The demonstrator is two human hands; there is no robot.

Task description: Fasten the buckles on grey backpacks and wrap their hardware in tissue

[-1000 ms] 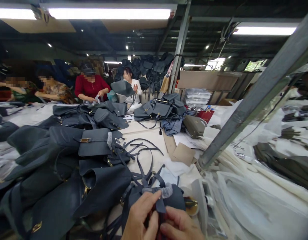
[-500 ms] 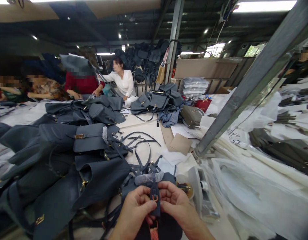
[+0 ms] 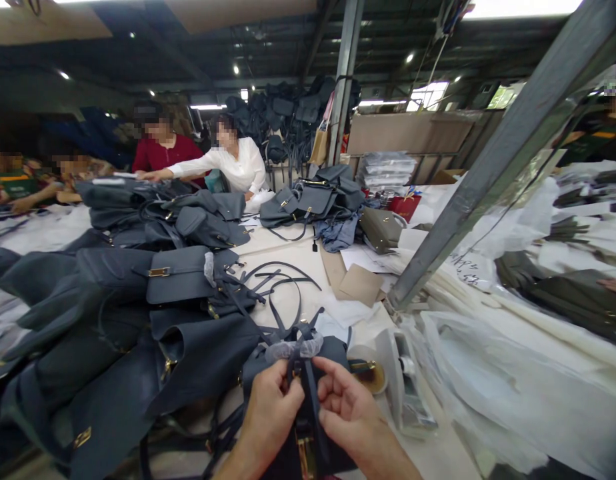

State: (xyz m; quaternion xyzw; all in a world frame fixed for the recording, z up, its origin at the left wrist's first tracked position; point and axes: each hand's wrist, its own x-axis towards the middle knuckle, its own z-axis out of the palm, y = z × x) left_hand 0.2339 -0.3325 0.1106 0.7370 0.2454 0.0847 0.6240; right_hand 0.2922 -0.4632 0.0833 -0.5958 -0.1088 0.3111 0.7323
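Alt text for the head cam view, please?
The left hand and right hand hold a slim navy leather strap over a navy leather handbag with a gold clasp. More navy leather bags pile on a white-topped table, with a co-worker in a white blouse and one in red beyond.

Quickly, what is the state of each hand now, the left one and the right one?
Left hand: closed, holding a navy leather strap.
Right hand: curled, fingers pinching the same strap.

Hands [image 3: 271, 420] grip a dark strap [image 3: 313, 400] (leather-looking).
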